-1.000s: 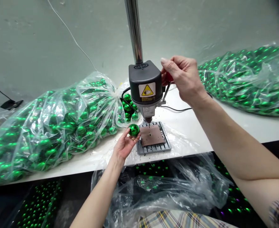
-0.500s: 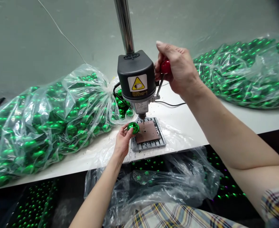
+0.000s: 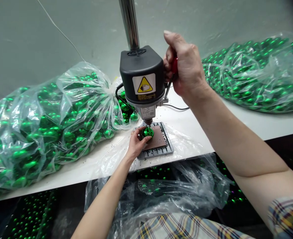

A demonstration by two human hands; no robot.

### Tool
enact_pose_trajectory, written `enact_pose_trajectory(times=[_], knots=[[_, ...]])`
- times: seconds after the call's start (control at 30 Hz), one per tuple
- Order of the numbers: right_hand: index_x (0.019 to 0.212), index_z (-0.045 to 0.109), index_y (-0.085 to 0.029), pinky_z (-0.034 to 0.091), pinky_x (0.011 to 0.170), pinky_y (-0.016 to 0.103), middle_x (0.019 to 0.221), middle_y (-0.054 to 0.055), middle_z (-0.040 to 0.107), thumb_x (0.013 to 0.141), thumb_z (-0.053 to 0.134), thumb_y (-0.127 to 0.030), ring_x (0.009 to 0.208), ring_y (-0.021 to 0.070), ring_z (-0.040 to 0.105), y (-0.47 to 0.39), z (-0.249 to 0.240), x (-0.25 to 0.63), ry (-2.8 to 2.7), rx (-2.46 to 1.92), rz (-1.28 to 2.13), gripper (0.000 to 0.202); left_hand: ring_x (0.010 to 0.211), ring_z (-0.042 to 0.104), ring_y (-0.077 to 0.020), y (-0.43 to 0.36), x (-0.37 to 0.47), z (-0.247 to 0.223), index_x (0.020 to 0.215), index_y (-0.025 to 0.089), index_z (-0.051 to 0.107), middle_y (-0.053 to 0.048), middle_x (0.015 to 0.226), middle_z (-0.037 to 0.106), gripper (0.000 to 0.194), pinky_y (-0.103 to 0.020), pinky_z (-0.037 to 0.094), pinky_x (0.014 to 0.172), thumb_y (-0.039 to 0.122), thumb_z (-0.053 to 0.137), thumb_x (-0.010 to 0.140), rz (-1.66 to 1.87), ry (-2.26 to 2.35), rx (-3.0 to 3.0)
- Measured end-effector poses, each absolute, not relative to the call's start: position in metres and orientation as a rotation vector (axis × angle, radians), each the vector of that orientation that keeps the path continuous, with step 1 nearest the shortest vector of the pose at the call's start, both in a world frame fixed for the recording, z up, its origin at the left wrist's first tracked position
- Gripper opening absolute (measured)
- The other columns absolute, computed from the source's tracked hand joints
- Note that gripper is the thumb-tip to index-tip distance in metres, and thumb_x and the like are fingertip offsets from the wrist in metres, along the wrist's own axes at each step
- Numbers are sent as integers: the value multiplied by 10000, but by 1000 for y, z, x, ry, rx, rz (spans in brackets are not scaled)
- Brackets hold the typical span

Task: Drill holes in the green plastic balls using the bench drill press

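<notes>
A shiny green ball [image 3: 147,132] is held in my left hand [image 3: 136,142], thumb and fingers around its sides. It sits over a brown board [image 3: 159,136] on the slotted metal base [image 3: 170,149] of a small drill press [image 3: 142,74]. Directly above the ball is the drill's chuck [image 3: 148,121]; whether the bit touches the ball I cannot tell. My right hand [image 3: 186,63] wraps round the red-knobbed feed lever [image 3: 174,65] at the machine's right side, the thumb pointing up.
Clear plastic bags full of green balls lie on the white table, one at left [image 3: 44,126] and one at right [image 3: 256,76]. Below the table edge hangs a clear plastic sheet [image 3: 176,189], with more green balls underneath. Dark shavings litter the base.
My left hand has moved the ball rightward from the board's left edge to beneath the chuck. My right hand is slightly higher and still on the lever.
</notes>
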State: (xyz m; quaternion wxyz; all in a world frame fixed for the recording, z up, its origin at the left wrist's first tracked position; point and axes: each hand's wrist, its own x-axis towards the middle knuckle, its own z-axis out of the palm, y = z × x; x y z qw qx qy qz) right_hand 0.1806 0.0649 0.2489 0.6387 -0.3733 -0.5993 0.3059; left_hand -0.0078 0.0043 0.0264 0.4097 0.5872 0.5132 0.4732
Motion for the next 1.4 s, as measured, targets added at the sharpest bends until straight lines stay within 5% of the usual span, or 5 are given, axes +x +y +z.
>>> enact_pose_trajectory(times=[0.2, 0.47, 0.73, 1.17, 1.4], knots=[[499, 340, -239, 187, 377, 303, 469, -13, 340, 900, 563, -465, 393, 107, 226, 61, 250, 179, -1211, -742, 903, 511, 1117, 550, -291, -3, 2, 31, 1113, 243, 729, -86, 1144, 674, 441, -438, 396, 1041, 224, 859, 691, 1150, 1174, 1820], [484, 337, -231, 124, 381, 304, 472, -15, 336, 922, 533, -396, 386, 96, 188, 55, 251, 179, -1191, -759, 910, 507, 1250, 536, -284, -4, 5, 21, 1108, 236, 736, -88, 1223, 655, 420, -406, 353, 1138, 234, 860, 707, 1185, 1105, 1497], [538, 331, -237, 153, 392, 302, 518, -7, 306, 894, 550, -398, 443, 113, 224, 51, 247, 178, -1203, -824, 863, 448, 1052, 631, -233, -8, 6, 16, 1115, 194, 665, -74, 1101, 679, 518, -364, 464, 1000, 255, 899, 658, 1226, 1056, 1241], [616, 227, -239, 348, 470, 339, 529, -12, 325, 892, 532, -677, 466, 143, 310, 40, 223, 183, -1328, -879, 568, 601, 1159, 604, -260, -4, 6, 2, 1186, 234, 682, -93, 1174, 667, 533, -386, 452, 1048, 273, 886, 695, 1215, 1106, 1305], [610, 231, -238, 299, 416, 320, 543, -2, 302, 915, 530, -554, 454, 142, 279, 29, 226, 175, -1247, -937, 516, 531, 1166, 578, -279, -3, 8, 10, 1098, 224, 729, -94, 1155, 635, 444, -404, 418, 1080, 270, 889, 686, 1264, 1197, 1386]])
